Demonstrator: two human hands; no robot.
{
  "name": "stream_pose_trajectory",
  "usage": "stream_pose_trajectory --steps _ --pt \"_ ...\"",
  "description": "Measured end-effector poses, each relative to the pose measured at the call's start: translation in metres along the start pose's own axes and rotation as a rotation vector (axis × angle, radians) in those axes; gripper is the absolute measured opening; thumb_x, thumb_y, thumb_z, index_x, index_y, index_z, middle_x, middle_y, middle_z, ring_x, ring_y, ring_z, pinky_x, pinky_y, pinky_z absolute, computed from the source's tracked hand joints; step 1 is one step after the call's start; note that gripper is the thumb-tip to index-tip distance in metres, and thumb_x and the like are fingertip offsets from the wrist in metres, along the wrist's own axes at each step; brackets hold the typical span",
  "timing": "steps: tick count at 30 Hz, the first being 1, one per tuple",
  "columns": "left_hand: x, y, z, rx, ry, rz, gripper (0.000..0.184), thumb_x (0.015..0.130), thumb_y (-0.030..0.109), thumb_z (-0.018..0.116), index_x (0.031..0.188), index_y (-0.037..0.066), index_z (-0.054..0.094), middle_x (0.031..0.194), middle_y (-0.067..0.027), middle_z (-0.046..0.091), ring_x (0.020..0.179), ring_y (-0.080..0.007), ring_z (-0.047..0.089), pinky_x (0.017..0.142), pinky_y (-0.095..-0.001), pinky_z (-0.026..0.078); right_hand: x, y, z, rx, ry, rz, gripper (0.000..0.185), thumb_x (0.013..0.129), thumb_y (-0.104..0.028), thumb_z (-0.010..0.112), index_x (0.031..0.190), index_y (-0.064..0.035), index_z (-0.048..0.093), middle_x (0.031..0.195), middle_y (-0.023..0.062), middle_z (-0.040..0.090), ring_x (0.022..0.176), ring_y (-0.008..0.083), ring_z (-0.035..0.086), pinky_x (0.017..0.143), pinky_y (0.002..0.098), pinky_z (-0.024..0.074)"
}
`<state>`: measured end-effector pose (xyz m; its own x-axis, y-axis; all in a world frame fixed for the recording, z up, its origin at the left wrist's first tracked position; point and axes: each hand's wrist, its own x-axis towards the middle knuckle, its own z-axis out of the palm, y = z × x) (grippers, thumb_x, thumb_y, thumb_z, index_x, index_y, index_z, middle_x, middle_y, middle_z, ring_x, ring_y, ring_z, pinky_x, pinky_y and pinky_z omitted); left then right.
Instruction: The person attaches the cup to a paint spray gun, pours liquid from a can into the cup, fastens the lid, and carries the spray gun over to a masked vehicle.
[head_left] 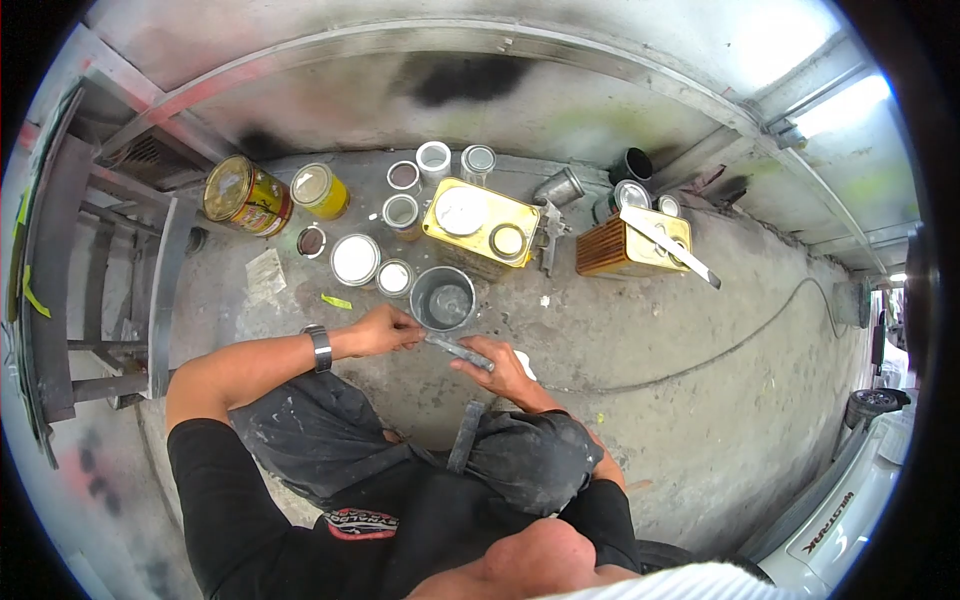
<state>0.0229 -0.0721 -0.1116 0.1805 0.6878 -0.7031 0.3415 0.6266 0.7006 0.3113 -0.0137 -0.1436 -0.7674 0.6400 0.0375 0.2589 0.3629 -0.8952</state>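
A grey flat stick [460, 352] lies across the near side of a dark grey round tub [443, 299]. My right hand [492, 368] is wrapped round the stick's right end. At the other end is my left hand [388, 330], its fingers pressed together by the tub's near left rim; whether they pinch the stick or something else is too small to tell. Just left of the tub stands a small can with a white top [395, 278], and a larger white-topped can [355, 260] is beside it. Something white [524, 364] shows behind my right hand.
Beyond the tub are a yellow rectangular tin [470, 222] and several cans. Farther right, a strip lies on another tin [630, 248]. Yellow cans [320, 191] stand back left. A hose [720, 357] crosses the floor at right; a metal rack [170, 300] is left, a vehicle [840, 510] lower right.
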Motion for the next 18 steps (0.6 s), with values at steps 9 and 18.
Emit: stream_pose_trajectory --steps 9,18 --pt "0.0013 -0.0039 -0.0003 -0.002 0.002 0.01 0.032 0.102 0.027 0.072 0.117 -0.001 0.075 0.102 -0.0054 0.075 0.092 -0.0136 0.072 0.079 -0.0303 0.06 0.0008 0.0015 0.0003 0.01 -0.021 0.024 0.044 0.087 -0.034 0.085 0.112 0.0008 0.075 0.108 0.0189 0.076 0.096 0.0405 0.073 0.081 0.0433 0.0584" --pt "-0.0027 0.0036 0.0005 -0.004 0.01 0.026 0.031 0.102 0.026 0.071 0.118 -0.001 0.075 0.102 -0.0058 0.075 0.094 -0.0141 0.072 0.079 -0.0306 0.059 0.0008 0.0019 -0.0005 0.024 -0.011 -0.002 0.042 0.088 -0.032 0.085 0.112 0.0008 0.075 0.107 0.0187 0.076 0.096 0.04 0.073 0.081 0.0429 0.0584"
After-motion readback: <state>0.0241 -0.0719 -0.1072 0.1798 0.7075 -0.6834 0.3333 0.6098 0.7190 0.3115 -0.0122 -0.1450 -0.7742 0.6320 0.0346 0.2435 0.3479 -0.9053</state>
